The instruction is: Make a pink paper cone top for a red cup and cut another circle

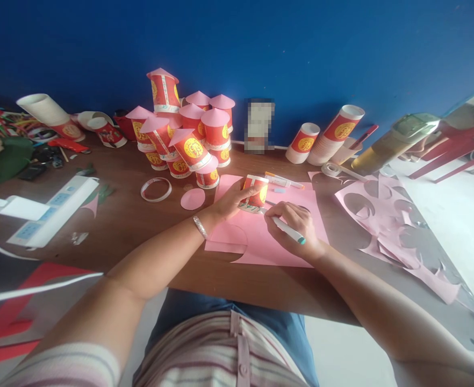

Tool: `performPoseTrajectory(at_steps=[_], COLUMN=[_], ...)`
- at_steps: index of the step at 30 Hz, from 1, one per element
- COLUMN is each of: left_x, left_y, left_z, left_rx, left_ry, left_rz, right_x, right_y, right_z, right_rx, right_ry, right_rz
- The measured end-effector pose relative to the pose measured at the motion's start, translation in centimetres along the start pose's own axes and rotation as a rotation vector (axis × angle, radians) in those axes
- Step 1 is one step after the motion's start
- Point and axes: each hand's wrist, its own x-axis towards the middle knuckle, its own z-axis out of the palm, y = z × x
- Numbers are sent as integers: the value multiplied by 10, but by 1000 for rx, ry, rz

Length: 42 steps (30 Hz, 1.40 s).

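Note:
My left hand (pixel 236 200) is wrapped round a red paper cup (pixel 253 194) with a yellow emblem and a white band. Green marks run along the cup's white rim, which faces down. In my right hand (pixel 295 224) is a white marker pen (pixel 287 231) with a green end; its tip side points at the cup's rim, though the tip itself is hard to make out. Both hands are above pink paper sheets (pixel 273 250) on the brown table. An orange and white marker (pixel 284 180) lies just behind the cup.
Several red cups with pink cone tops (pixel 191 148) stand stacked at the back left. Cup stacks (pixel 336 134) and a bottle (pixel 396 142) stand back right. Cut pink scraps (pixel 382 215) cover the right side. A tape ring (pixel 156 190), a pink disc (pixel 193 199) and a power strip (pixel 54 212) lie left.

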Motion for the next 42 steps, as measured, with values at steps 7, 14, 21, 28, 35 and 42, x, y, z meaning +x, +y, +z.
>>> performPoseTrajectory(at_steps=[7, 14, 21, 28, 35, 42], left_x=[-1, 0, 1, 2, 1, 1], left_y=[3, 1, -1, -1, 4, 0], left_z=[2, 2, 2, 1, 3, 1], left_rx=[17, 10, 32, 53, 62, 76], left_ry=[-1, -9, -9, -30, -25, 6], left_rz=[12, 19, 28, 40, 27, 34], right_x=[1, 2, 3, 4, 3, 1], right_y=[-2, -4, -6, -9, -10, -8], right_z=[-2, -1, 0, 0, -1, 2], right_rx=[14, 5, 8, 13, 52, 39], right_ry=[-22, -13, -19, -15, -34, -14], right_rz=[6, 5, 22, 22, -18, -24])
